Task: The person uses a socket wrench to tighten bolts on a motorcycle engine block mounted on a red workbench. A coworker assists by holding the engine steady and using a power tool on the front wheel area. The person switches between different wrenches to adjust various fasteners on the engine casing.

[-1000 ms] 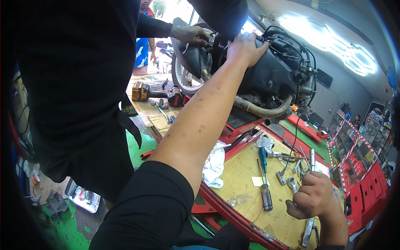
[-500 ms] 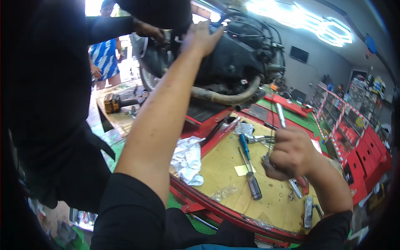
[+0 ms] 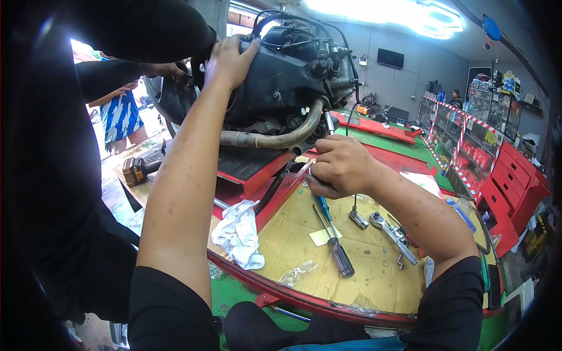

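Note:
A black motorcycle engine (image 3: 263,82) with a bent exhaust pipe (image 3: 293,137) sits above a red lift. My left hand (image 3: 231,61) lies over the upper edge of its casing, fingers stretched and thumb apart. Below the exhaust bend, my right hand (image 3: 339,167) is closed in a fist around a chrome socket tool (image 3: 329,123). The tool's bright shaft rises from the fist toward the engine's underside; the fist hides the rest. A thin black cable (image 3: 355,196) hangs behind this hand, a metal fitting (image 3: 358,219) at its lower end.
On the cardboard-covered bench (image 3: 298,245) lie a screwdriver (image 3: 339,257), a ratchet (image 3: 395,237) and a white rag (image 3: 240,231). A cordless power tool (image 3: 137,169) lies at left. A co-worker's dark sleeve (image 3: 105,79) and hand (image 3: 172,70) reach the engine's left side. A red drawer cabinet (image 3: 515,187) stands right.
My right hand has moved left and up with the chrome tool, from over the bench to below the engine. My left hand stays on the casing while the view has shifted.

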Motion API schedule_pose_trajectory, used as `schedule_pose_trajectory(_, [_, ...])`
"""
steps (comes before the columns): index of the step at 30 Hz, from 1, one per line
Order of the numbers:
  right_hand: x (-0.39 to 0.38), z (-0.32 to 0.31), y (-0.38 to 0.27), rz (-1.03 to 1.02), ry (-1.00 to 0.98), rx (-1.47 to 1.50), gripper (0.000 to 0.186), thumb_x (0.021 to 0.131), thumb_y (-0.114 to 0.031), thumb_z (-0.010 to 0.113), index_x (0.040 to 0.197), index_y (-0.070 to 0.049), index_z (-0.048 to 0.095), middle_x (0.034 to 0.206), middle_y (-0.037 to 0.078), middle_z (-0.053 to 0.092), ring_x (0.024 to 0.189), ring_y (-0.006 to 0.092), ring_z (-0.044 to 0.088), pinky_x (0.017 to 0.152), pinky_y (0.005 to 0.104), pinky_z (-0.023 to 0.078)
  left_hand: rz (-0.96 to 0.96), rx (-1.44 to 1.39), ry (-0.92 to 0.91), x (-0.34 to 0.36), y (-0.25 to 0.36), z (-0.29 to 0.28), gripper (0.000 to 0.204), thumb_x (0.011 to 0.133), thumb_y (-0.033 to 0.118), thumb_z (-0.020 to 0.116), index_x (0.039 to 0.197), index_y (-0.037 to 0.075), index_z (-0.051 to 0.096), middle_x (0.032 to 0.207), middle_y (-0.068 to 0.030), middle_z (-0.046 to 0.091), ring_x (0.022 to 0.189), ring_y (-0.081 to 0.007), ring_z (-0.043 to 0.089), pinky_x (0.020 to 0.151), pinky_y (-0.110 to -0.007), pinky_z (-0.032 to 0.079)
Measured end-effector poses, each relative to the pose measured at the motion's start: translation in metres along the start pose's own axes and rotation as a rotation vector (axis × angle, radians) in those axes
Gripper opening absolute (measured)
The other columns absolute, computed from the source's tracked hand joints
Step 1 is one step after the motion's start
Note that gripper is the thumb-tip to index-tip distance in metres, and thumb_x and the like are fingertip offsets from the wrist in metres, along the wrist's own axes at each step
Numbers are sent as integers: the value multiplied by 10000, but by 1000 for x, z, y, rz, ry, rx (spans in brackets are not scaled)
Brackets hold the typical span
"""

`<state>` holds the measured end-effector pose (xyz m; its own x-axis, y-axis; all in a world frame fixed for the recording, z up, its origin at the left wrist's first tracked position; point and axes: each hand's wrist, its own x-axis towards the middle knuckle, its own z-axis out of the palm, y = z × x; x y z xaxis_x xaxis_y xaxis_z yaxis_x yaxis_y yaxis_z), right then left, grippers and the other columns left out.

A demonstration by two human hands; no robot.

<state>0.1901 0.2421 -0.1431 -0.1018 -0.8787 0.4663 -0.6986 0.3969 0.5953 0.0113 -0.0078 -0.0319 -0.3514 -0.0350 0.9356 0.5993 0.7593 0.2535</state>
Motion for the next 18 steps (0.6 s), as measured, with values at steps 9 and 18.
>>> schedule_pose_trajectory(9, [4, 24, -1, 64, 194, -133, 357, 822, -428, 791, 731, -127, 623, 619, 3, 577, 743, 215, 572, 695, 365, 461, -11, -28, -15, 1, 0, 0, 750, 970, 659, 494, 1375, 36, 600, 1391, -147, 601, 1365, -346, 498, 1146, -464, 390])
schedule_pose_trajectory(18, [6, 17, -38, 630, -67, 71, 416, 878, -479, 736, 846, -85, 605, 793, 74, 623, 887, 303, 646, 687, 429, 465, -22, -39, -17, -1, 1, -3, 733, 972, 651, 500, 1348, 32, 613, 1395, -173, 597, 1356, -360, 501, 1143, -473, 389])
